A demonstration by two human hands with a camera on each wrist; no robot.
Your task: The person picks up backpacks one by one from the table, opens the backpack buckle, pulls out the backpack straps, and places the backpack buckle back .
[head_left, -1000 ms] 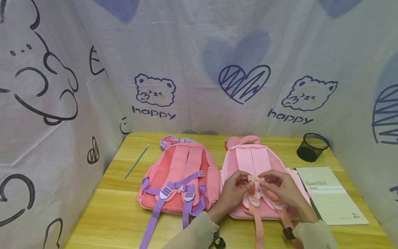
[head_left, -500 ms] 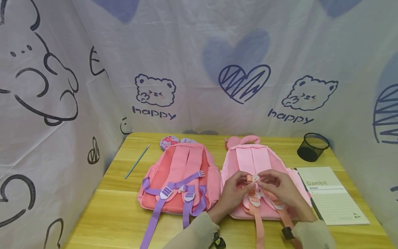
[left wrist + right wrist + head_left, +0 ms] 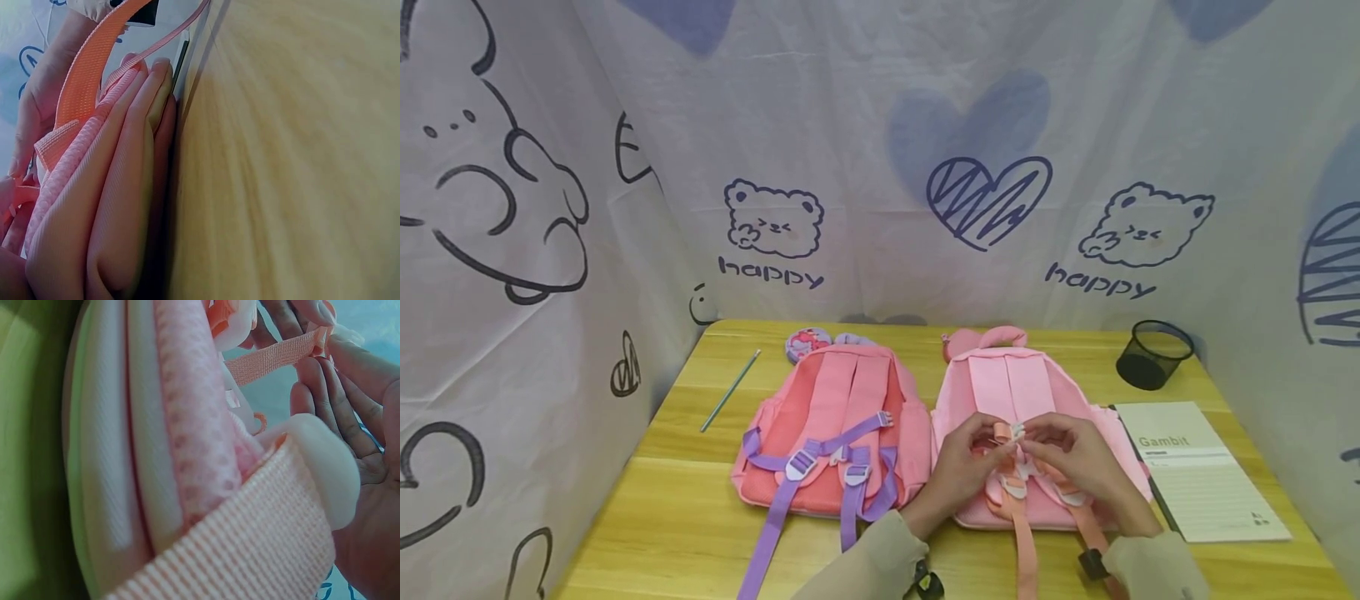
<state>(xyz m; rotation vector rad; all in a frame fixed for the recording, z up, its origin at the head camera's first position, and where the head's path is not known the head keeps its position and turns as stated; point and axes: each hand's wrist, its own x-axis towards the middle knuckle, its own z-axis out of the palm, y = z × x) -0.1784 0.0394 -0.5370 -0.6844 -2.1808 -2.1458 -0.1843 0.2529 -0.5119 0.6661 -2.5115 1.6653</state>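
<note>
In the head view a light pink backpack lies with its strap side up. Over its lower middle both hands meet at a small white plastic buckle on orange webbing. My left hand pinches the orange strap at the buckle's left side between thumb and fingers. From the right, my right hand pinches the buckle's other side; its fingertips partly cover it. The right wrist view shows an orange strap running up to the fingertips. Whether the buckle's halves are joined cannot be made out.
A coral backpack with purple straps lies to the left, its white buckle ends apart. Further left is a pencil. A notebook and a black mesh pen holder are on the right of the wooden table.
Both hands stay in nearly the same place. The buckle and strap have turned slightly between the fingertips, and the orange webbing beside the right fingers is now less visible.
</note>
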